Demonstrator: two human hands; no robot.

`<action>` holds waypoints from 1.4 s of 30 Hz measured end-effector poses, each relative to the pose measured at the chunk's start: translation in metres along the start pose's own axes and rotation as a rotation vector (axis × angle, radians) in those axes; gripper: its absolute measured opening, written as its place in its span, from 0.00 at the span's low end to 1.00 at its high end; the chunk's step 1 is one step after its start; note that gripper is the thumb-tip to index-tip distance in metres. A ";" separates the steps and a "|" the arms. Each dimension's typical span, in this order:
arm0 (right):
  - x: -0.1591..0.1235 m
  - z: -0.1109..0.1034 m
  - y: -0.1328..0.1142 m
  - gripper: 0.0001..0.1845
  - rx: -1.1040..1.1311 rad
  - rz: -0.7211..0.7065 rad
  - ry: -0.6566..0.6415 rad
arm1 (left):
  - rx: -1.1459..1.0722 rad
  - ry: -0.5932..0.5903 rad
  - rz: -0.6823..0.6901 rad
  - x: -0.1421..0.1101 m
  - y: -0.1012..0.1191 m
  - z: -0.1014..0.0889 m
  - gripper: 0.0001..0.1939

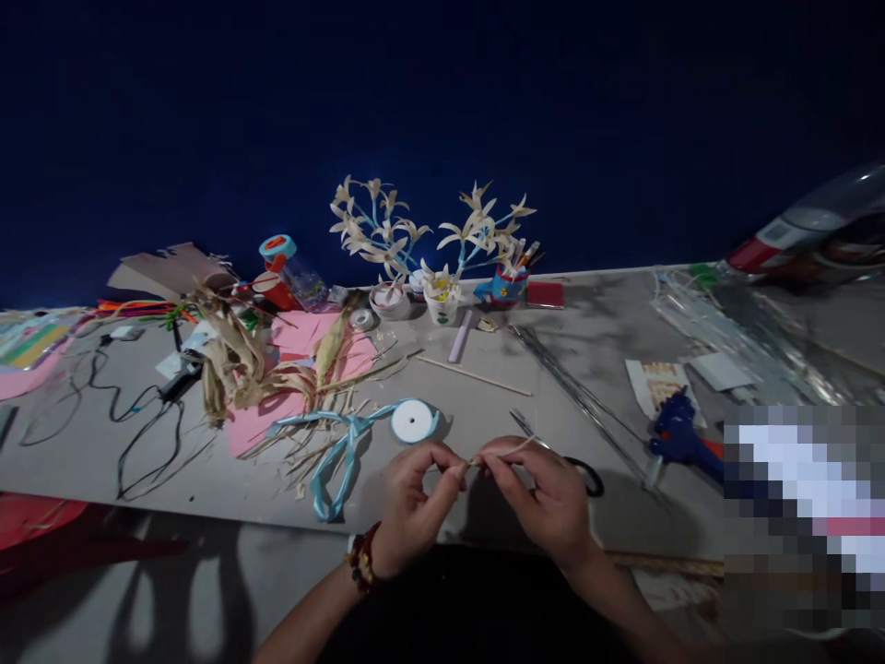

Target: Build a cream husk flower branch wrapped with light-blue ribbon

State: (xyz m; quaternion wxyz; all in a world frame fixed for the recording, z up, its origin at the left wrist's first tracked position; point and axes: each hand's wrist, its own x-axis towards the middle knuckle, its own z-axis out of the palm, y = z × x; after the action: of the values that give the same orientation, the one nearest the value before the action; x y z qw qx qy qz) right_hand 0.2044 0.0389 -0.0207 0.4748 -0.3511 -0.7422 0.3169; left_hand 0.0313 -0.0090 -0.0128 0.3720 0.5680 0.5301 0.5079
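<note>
Close to the table's front edge, my left hand (pixel 423 493) and my right hand (pixel 543 498) meet with fingertips pinched. Between them is a thin pale strip (pixel 520 446), which looks like dried husk; one end sticks out over my right hand. Scissors (pixel 593 478) lie partly hidden behind my right hand, with a black handle showing. Just beyond my left hand is a white spool (pixel 413 421) of light blue ribbon. A looped blue ribbon (pixel 332 480) lies to its left. A thin stick (pixel 477 376) rests farther back.
Dried husks (pixel 239 355) lie on pink paper (pixel 253 429) at left, near a black cable (pixel 124 452). Husk flowers (pixel 377 226) stand in small pots along the wall. A blue glue gun (pixel 681 433), metal wires (pixel 581 397) and plastic-wrapped bundles (pixel 719 323) are at right.
</note>
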 end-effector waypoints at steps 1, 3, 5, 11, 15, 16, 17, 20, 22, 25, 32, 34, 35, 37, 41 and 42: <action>0.000 0.000 0.001 0.07 0.000 0.016 0.003 | 0.001 -0.011 -0.014 0.000 -0.001 0.000 0.12; 0.000 0.000 0.002 0.07 0.011 0.022 0.015 | 0.007 -0.048 -0.029 0.001 -0.002 -0.001 0.12; 0.002 -0.002 0.002 0.07 0.034 -0.009 0.013 | 0.007 -0.092 -0.015 0.003 -0.003 -0.003 0.08; 0.011 -0.008 -0.003 0.08 0.090 -0.031 -0.010 | -0.115 -0.151 -0.040 0.015 -0.004 -0.014 0.10; 0.012 -0.009 -0.001 0.08 0.108 -0.045 -0.036 | -0.096 -0.232 -0.153 0.023 -0.005 -0.021 0.09; 0.012 -0.009 -0.001 0.09 0.112 -0.054 -0.044 | -0.090 -0.253 -0.160 0.024 -0.005 -0.021 0.09; 0.011 -0.008 0.000 0.09 0.113 -0.064 -0.049 | -0.089 -0.270 -0.162 0.025 -0.005 -0.021 0.09; 0.008 -0.007 0.002 0.11 0.087 -0.085 -0.043 | -0.091 -0.283 -0.168 0.024 -0.005 -0.016 0.09; 0.006 -0.007 0.002 0.11 0.055 -0.104 -0.039 | -0.087 -0.235 -0.171 0.023 -0.006 -0.011 0.10; 0.005 -0.008 0.003 0.12 0.002 -0.180 -0.056 | -0.127 -0.115 -0.201 0.022 -0.008 -0.003 0.09; 0.003 -0.002 0.003 0.16 -0.115 -0.319 -0.023 | -0.492 0.023 -0.394 0.020 -0.010 0.010 0.10; 0.002 -0.002 0.004 0.16 -0.138 -0.324 -0.017 | -0.581 0.042 -0.445 0.020 -0.011 0.012 0.11; 0.002 -0.001 0.005 0.17 -0.143 -0.324 -0.019 | -0.625 0.050 -0.466 0.020 -0.011 0.013 0.10; 0.002 -0.001 0.006 0.16 -0.149 -0.323 -0.018 | -0.709 0.059 -0.500 0.020 -0.012 0.015 0.09; 0.004 -0.001 0.008 0.15 -0.162 -0.320 -0.007 | -0.772 0.069 -0.523 0.020 -0.011 0.016 0.08; 0.004 -0.001 0.008 0.15 -0.167 -0.319 -0.010 | -0.777 0.070 -0.522 0.020 -0.011 0.016 0.08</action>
State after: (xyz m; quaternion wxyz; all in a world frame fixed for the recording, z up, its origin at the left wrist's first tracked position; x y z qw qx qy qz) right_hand 0.2057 0.0465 -0.0249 0.4846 -0.2657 -0.8145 0.1767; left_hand 0.0427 0.0147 -0.0231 0.6541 0.2168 0.4381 0.5772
